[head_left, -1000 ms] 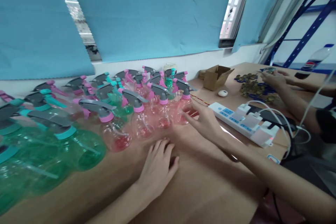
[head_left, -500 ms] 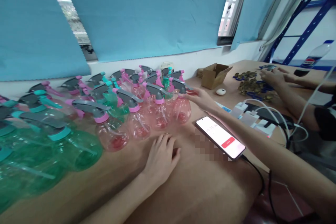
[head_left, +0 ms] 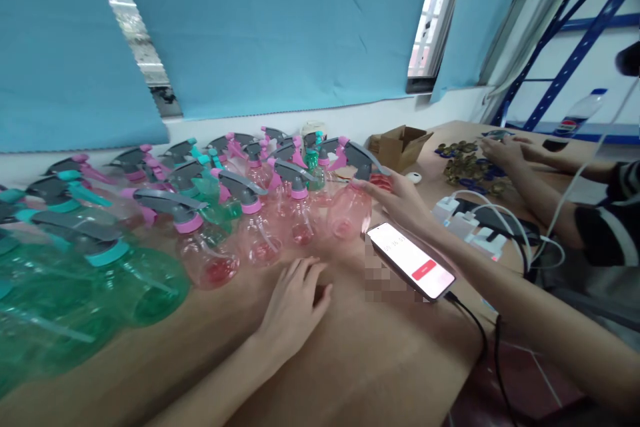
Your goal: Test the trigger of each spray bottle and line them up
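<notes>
pink bottle (head_left: pixel 350 212) has tilted off the row (head_left: pixel 250 213), right hand (head_left: pixel 400 199) gripping; left hand (head_left: pixel 295 307) released.

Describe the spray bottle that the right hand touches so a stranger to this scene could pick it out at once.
On the brown table below the blue blinds, find the crowd of spray bottles and go to its right edge, next to the lit phone. There the right hand grips the pink spray bottle; unlike its upright neighbours it tilts, grey trigger head raised above theirs.
</notes>
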`<action>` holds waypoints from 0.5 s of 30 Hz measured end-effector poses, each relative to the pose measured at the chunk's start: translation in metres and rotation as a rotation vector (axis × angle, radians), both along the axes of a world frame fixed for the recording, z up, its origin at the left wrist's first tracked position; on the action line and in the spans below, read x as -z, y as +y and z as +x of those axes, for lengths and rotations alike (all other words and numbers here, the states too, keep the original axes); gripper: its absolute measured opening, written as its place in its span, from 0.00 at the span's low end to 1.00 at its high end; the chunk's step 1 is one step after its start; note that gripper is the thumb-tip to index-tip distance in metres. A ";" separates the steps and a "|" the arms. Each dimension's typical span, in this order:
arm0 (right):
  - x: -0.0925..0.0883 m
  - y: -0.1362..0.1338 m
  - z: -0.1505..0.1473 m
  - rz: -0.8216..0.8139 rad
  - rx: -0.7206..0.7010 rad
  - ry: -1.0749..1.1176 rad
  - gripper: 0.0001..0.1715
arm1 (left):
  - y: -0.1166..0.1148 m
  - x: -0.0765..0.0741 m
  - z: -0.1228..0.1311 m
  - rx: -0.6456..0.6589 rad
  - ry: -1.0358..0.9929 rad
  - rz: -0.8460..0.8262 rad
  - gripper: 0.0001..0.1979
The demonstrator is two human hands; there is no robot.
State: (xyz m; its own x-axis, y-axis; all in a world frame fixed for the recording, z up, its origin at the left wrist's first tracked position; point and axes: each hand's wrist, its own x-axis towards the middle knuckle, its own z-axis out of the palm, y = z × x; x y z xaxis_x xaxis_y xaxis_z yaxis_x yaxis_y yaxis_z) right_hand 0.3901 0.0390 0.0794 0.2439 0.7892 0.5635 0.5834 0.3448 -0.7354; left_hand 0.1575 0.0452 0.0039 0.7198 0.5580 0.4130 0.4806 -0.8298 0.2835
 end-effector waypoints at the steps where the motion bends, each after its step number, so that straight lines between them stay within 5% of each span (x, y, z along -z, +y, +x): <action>1: -0.003 -0.010 -0.005 -0.006 -0.016 -0.009 0.17 | 0.000 -0.001 -0.002 -0.003 -0.018 -0.009 0.13; 7: -0.003 -0.057 -0.053 -0.094 -0.144 -0.042 0.16 | -0.011 -0.008 -0.021 0.016 -0.288 -0.252 0.30; 11: 0.001 -0.071 -0.085 -0.156 -0.250 -0.060 0.18 | -0.025 -0.006 -0.039 0.083 -0.291 -0.334 0.38; 15: -0.006 -0.079 -0.115 -0.209 -0.247 -0.160 0.16 | -0.036 -0.001 -0.065 -0.002 -0.284 -0.385 0.38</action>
